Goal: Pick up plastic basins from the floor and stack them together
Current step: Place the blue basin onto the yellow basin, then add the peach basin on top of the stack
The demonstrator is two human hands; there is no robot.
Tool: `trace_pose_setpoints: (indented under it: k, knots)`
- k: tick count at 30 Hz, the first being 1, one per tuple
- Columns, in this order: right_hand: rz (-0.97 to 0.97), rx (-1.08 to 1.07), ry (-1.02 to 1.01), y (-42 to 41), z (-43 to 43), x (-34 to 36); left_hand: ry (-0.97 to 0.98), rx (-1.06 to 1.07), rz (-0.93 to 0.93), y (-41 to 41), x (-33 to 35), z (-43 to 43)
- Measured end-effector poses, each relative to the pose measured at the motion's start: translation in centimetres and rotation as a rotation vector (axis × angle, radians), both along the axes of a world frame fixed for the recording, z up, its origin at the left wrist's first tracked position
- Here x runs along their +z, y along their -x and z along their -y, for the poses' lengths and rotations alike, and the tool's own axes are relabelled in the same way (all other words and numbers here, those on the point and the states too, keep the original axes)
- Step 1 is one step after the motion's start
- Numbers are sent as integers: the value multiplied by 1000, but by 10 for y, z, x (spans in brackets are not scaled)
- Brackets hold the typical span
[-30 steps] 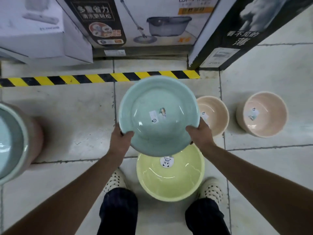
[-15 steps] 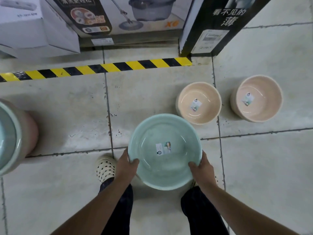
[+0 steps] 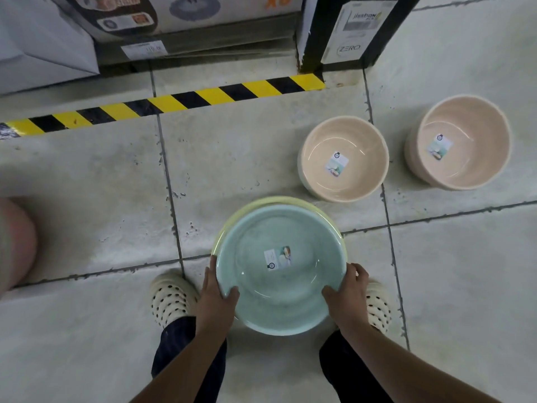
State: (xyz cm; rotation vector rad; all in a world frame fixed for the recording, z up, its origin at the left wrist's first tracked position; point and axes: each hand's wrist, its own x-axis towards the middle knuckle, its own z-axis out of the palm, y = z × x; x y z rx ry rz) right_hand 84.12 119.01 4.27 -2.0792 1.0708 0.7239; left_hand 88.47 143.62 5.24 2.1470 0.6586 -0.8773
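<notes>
A pale green basin (image 3: 280,289) with a label inside sits in the yellow basin (image 3: 290,201), of which only the far rim shows, on the floor between my feet. My left hand (image 3: 216,298) grips the green basin's left rim, thumb inside. My right hand (image 3: 347,295) grips its right rim the same way. Two beige basins stand on the tiles beyond: one (image 3: 344,158) just past the stack to the right, the other (image 3: 462,141) further right.
A yellow-and-black hazard tape (image 3: 162,104) crosses the floor ahead. Cardboard product boxes (image 3: 43,39) and a dark box (image 3: 357,27) stand behind it. At the far left edge, part of another stack of basins (image 3: 14,242) shows, blurred.
My hands lowered the green basin from chest height down into the yellow basin on the floor. My view tilted down and forward with it.
</notes>
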Motion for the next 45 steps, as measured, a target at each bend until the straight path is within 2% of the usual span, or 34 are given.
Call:
trace_pose_setpoints:
  k: [9, 14, 17, 20, 22, 24, 27, 33, 37, 42, 45]
  knots:
    - [54, 192, 30, 20, 5, -1, -71, -41, 2, -2, -14, 4]
    - [21, 292, -31, 14, 16, -2, -74, 17, -98, -13, -21, 5]
    - [18, 147, -122, 2, 25, 4, -78, 52, -141, -38, -13, 12]
    - [49, -250, -187, -33, 46, 16, -94, 60, 19, -82, 7, 38]
    - [71, -396, -175, -60, 67, 17, -24, 63, 143, -118, 14, 65]
    - [87, -478, -190, -84, 88, 11, 74, 16, 178, -151, 11, 97]
    - [76, -521, -230, -115, 113, -2, 211, -31, 135, -188, -6, 143]
    - [138, -533, -374, -162, 138, -47, 337, 5, -56, -230, -58, 196]
    - [195, -592, -450, -177, 142, -65, 302, 4, -50, -233, -90, 200]
    - [244, -706, -471, -177, 141, -58, 282, -44, -8, -235, -74, 203]
    - [312, -678, -462, -173, 143, -35, 327, -29, 51, -234, -41, 203]
